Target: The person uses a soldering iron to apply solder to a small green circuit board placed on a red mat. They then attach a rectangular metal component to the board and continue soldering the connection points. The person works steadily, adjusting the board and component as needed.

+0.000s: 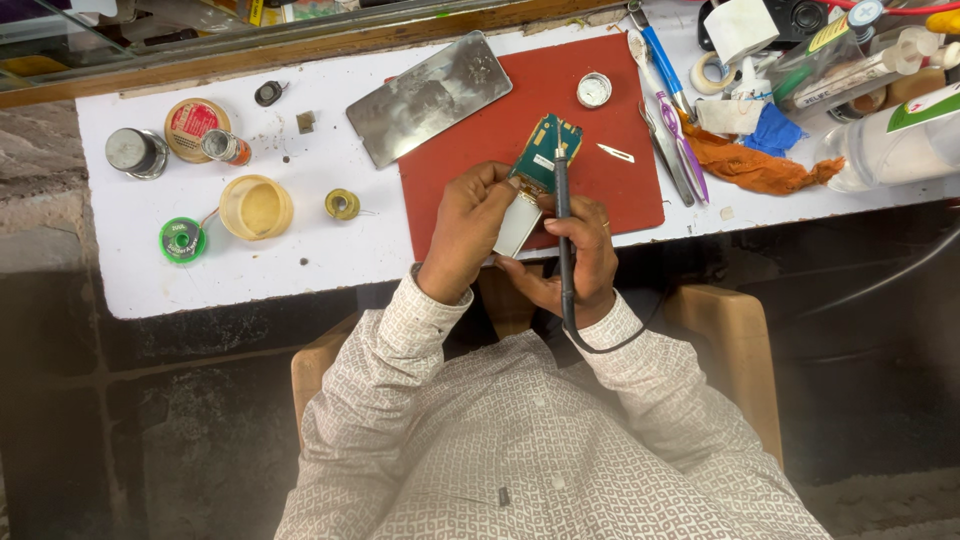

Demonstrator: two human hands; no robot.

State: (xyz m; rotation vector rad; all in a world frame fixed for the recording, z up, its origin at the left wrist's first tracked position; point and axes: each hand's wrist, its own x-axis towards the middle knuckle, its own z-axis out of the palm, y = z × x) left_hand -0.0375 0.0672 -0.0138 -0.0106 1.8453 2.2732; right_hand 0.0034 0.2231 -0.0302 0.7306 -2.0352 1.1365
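Right hand: my right hand (583, 262) sits low at the centre of the frame, fingers wrapped tight around a black soldering iron (563, 225), its cord looping back towards my chest.
Left hand: my left hand (468, 232) is just beside it, to the left, fingers clamped on the lower edge of a phone circuit board (540, 170).
Key relation: the board lies up and slightly left of my right hand, its long axis tilted from lower left to upper right; the iron's tip rests on its upper end. My left hand is the nearer one to the board's body.
Pose: both wrists come up from the bottom of the frame, meeting over the near edge of the red mat (600, 170).
On the mat: a small round tin (594, 90) and a blade (616, 153) lie above and to the right.
Farther left: a metal back plate (430, 98), solder spool (182, 240) and yellow tub (256, 207) on the white table (300, 250).
Upper right: brushes, an orange cloth (755, 168) and bottles.
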